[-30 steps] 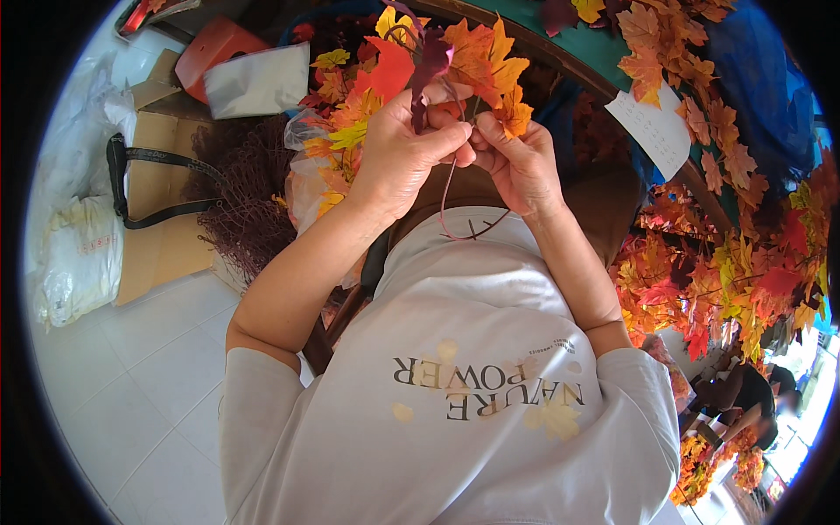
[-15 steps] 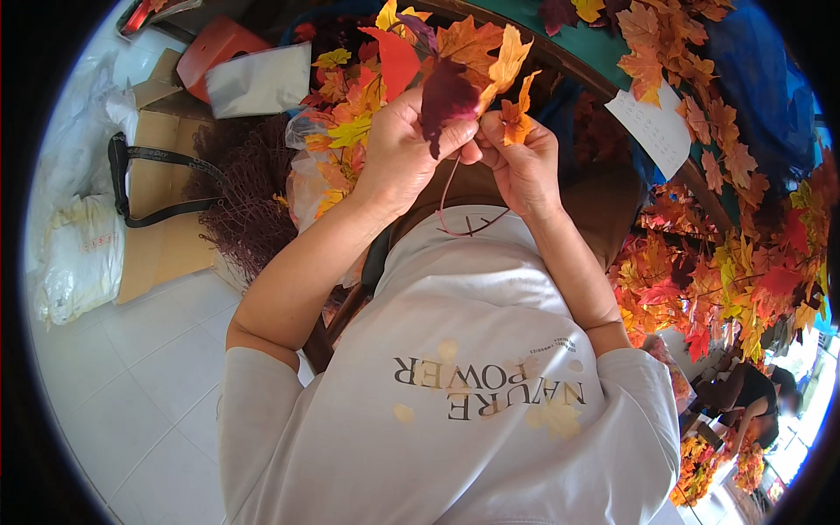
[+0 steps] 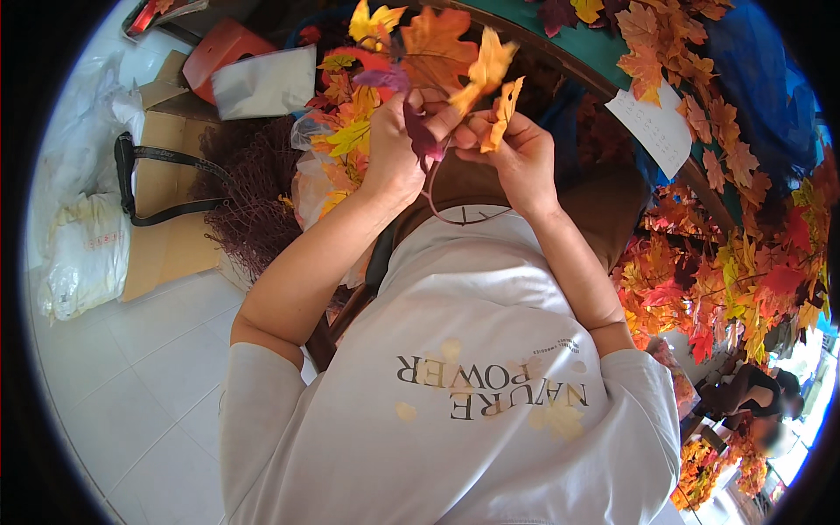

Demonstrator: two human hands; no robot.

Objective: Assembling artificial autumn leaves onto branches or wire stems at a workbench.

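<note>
My left hand (image 3: 395,153) is closed round the stem of an artificial maple-leaf spray, held up above my lap. A broad orange leaf (image 3: 437,45), a yellow-orange leaf (image 3: 486,66) and a dark purple leaf (image 3: 418,133) fan out around its fingers. Close beside it, my right hand (image 3: 525,162) pinches a small orange leaf (image 3: 501,114) between thumb and fingers. A thin brownish stem (image 3: 435,208) loops down below both hands, in front of my shirt. Where the small leaf meets the stem is hidden by my fingers.
Bundled dark brown stems (image 3: 254,197) lie to the left, next to an open cardboard box (image 3: 171,236) with a black strap (image 3: 129,179). A green-topped table (image 3: 577,52) edges the far side. Leaf garlands (image 3: 700,271) hang at the right; a person (image 3: 754,389) works beyond them.
The spray has turned in my left hand: its orange leaf faces me more, and the purple leaf has swung down and left. The small leaf in my right hand has tilted upright.
</note>
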